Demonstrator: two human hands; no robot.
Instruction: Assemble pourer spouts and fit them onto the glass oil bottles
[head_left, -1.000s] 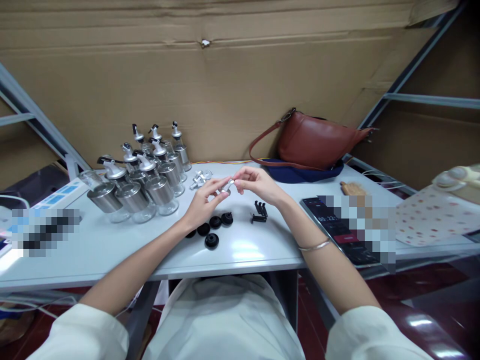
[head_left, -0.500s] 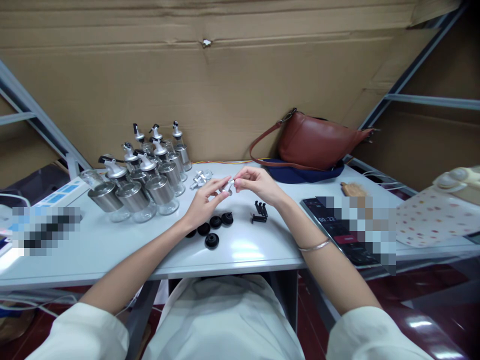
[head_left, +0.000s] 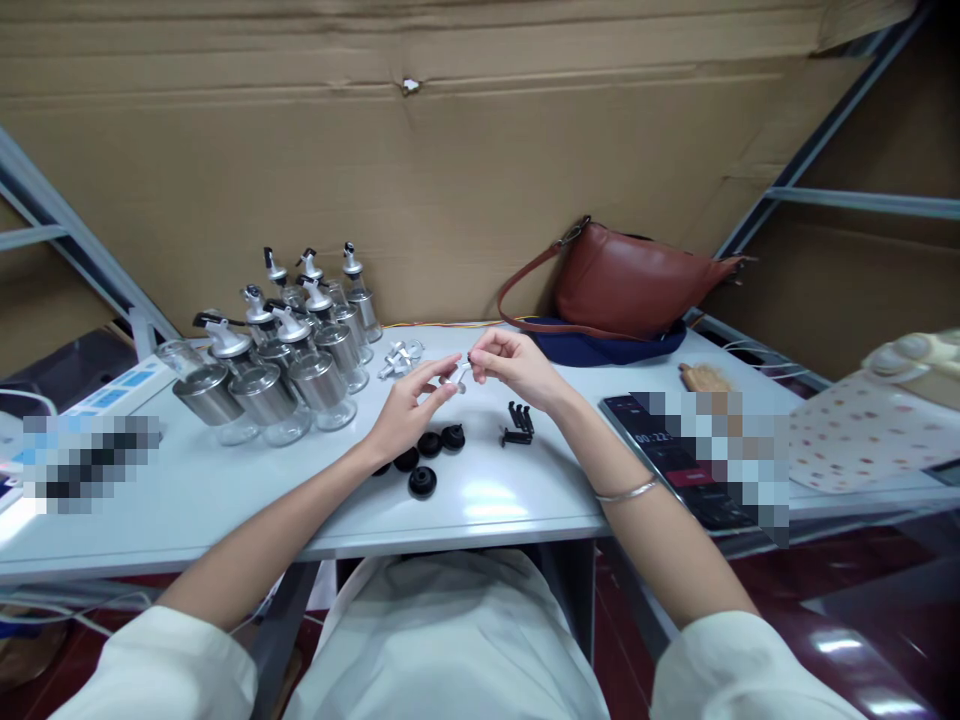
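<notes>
My left hand [head_left: 411, 405] is closed, thumb and fingers pinching a silver-grey pourer spout [head_left: 462, 377] above the table. At the tip of the spout my right hand [head_left: 514, 365] pinches a small black piece [head_left: 470, 357], mostly hidden by the fingertips. Several more silver spouts [head_left: 401, 357] lie in a pile behind my left hand. Below the hands are several round black stoppers [head_left: 422, 482], some partly covered by my left wrist. To their right sit several small black levers [head_left: 517, 437].
Glass and steel oil bottles [head_left: 262, 395], several with pourers fitted, stand at the left. A brown bag [head_left: 637, 280] rests on dark blue cloth at the back right. A phone [head_left: 667, 460] and a wooden brush [head_left: 705, 378] lie on the right. Cardboard [head_left: 450, 200] walls the back.
My right fingertips have shifted slightly at the spout tip, and a dark bit shows more there. The left hand stays nearly still. The whole view has moved a touch.
</notes>
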